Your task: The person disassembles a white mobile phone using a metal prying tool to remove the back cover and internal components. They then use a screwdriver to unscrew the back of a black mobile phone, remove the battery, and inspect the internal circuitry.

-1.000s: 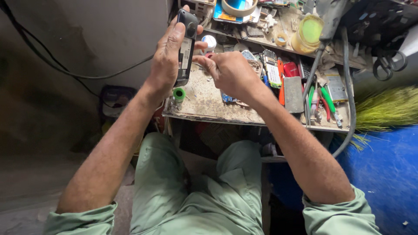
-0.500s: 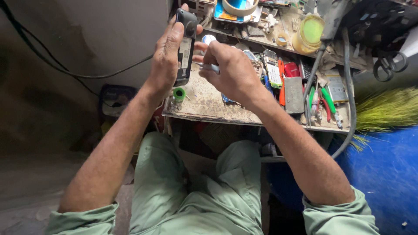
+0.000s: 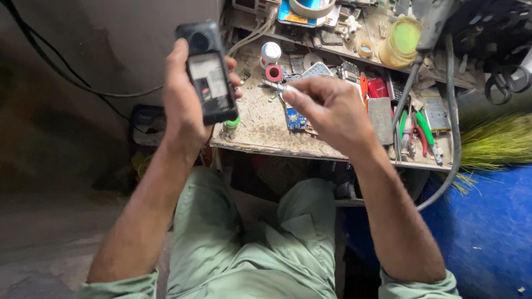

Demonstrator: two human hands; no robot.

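Two hands busy: my left hand [image 3: 180, 105] clasps opened black phone [image 3: 208, 72], upper left; right hand [image 3: 332, 108] pinches thin metal tool [image 3: 277, 86] over cluttered surface [image 3: 260, 130]. Repair step; next needs steady tip onto phone.

tape roll [image 3: 312, 6] cut off above

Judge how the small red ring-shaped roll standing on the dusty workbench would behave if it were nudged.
The small red ring-shaped roll looks light for its size, so a nudge would likely shift it easily. Being round, it may roll if tipped on edge. Lying flat on the gritty workbench, near the right hand, it would probably slide only briefly.
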